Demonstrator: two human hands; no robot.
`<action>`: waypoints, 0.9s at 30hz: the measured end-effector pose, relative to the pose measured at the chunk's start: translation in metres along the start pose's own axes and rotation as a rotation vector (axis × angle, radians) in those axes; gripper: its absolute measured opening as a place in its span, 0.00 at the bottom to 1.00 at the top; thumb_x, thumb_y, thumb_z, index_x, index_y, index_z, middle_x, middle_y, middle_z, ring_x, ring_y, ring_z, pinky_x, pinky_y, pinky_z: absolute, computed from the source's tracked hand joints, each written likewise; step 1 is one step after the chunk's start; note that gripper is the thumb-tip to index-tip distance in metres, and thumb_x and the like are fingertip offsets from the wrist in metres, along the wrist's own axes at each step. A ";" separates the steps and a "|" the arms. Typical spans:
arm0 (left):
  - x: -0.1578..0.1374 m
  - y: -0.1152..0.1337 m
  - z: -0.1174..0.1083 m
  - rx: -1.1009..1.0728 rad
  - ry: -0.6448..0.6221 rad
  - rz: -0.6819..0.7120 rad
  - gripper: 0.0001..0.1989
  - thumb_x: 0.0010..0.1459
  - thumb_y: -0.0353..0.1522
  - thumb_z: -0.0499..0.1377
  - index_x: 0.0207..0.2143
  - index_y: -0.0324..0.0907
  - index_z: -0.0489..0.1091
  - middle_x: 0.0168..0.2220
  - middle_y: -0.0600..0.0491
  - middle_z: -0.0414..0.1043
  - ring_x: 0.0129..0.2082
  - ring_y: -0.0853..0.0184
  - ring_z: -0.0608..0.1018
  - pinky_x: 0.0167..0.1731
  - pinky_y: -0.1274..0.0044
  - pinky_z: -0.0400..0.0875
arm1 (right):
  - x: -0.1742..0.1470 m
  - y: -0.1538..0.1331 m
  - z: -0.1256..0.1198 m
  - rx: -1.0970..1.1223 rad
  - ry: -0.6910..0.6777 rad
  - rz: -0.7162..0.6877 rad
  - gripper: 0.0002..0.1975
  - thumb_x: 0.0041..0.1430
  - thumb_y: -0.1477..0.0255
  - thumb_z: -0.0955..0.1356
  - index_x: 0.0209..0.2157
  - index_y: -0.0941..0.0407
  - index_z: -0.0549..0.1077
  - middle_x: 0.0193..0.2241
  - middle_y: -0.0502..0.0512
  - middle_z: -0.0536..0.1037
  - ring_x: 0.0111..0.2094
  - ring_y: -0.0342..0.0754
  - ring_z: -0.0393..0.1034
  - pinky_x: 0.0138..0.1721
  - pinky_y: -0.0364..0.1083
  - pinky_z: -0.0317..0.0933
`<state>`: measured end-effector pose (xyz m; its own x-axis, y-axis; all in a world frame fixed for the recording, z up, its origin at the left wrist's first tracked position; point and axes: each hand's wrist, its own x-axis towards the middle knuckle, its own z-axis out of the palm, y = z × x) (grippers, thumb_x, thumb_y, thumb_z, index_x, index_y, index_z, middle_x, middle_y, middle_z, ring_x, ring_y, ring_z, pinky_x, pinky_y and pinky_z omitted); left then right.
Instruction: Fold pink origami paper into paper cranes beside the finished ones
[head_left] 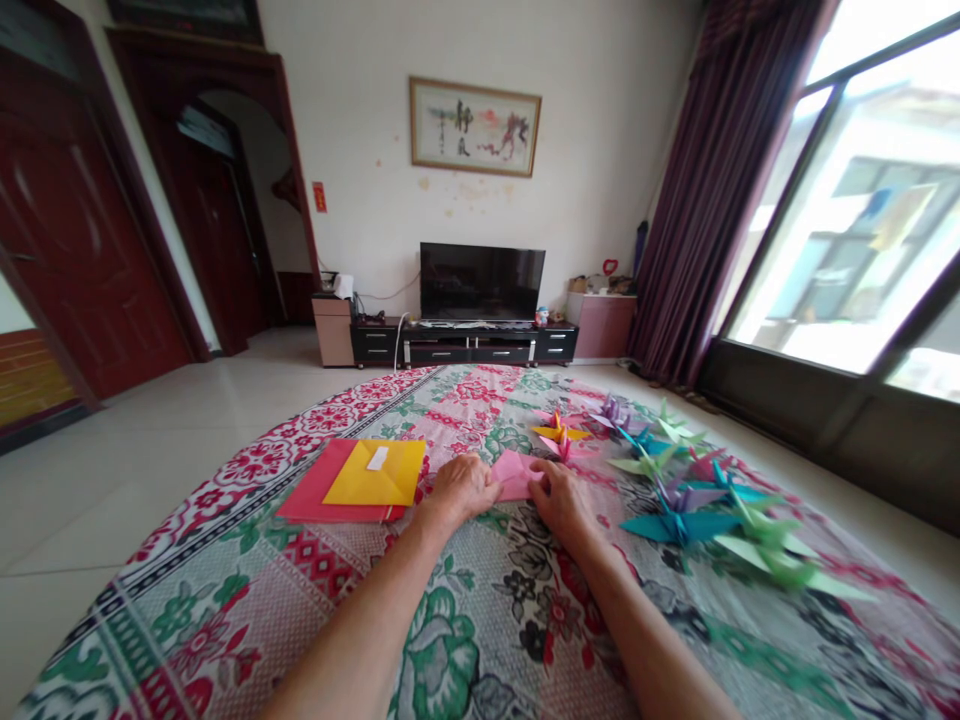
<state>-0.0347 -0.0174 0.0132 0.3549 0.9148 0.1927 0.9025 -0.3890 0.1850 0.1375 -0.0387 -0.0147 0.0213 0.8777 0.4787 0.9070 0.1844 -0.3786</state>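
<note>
A pink sheet of origami paper (514, 476), partly folded, lies at the middle of the table between my two hands. My left hand (466, 484) is closed on its left edge, thumb and fingers pinching the paper. On the opposite side my right hand (559, 498) pinches the right part with bent fingers. Just beyond, a pink paper crane (568, 449) and an orange paper crane (559, 432) stand close to the right hand. Left of my left hand a yellow paper packet (377, 475) with a small white label rests on red paper (315, 480).
Several folded cranes, including a blue crane (681, 525) and a green crane (780, 555), spread over the table's right side. A patterned cloth (442, 640) covers the round table. Beyond it stand a television (482, 283) on a low cabinet and a purple curtain (694, 200).
</note>
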 end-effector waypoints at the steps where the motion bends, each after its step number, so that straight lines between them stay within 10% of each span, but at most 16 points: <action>1: 0.000 0.000 0.000 0.001 -0.002 -0.004 0.15 0.52 0.39 0.50 0.26 0.43 0.74 0.33 0.49 0.72 0.34 0.66 0.74 0.34 0.78 0.65 | 0.000 -0.001 -0.001 -0.003 0.000 -0.006 0.13 0.52 0.74 0.60 0.39 0.58 0.71 0.27 0.53 0.73 0.28 0.44 0.66 0.31 0.41 0.55; 17: 0.001 -0.002 -0.008 -0.061 -0.052 -0.010 0.17 0.51 0.42 0.52 0.23 0.41 0.74 0.26 0.51 0.72 0.28 0.69 0.72 0.29 0.80 0.62 | -0.005 -0.010 -0.009 -0.099 -0.104 -0.134 0.14 0.57 0.73 0.60 0.40 0.46 0.73 0.38 0.53 0.69 0.40 0.47 0.61 0.39 0.44 0.53; 27: 0.002 -0.027 -0.032 -0.314 -0.264 -0.126 0.18 0.45 0.40 0.52 0.11 0.37 0.64 0.11 0.59 0.44 0.15 0.75 0.53 0.17 0.80 0.47 | -0.005 -0.008 -0.005 -0.102 -0.122 -0.111 0.14 0.59 0.72 0.59 0.41 0.46 0.73 0.40 0.53 0.69 0.39 0.46 0.61 0.39 0.43 0.52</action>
<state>-0.0663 -0.0087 0.0395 0.3336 0.9378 -0.0961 0.8391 -0.2489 0.4837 0.1326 -0.0467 -0.0098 -0.1270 0.9025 0.4115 0.9389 0.2432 -0.2435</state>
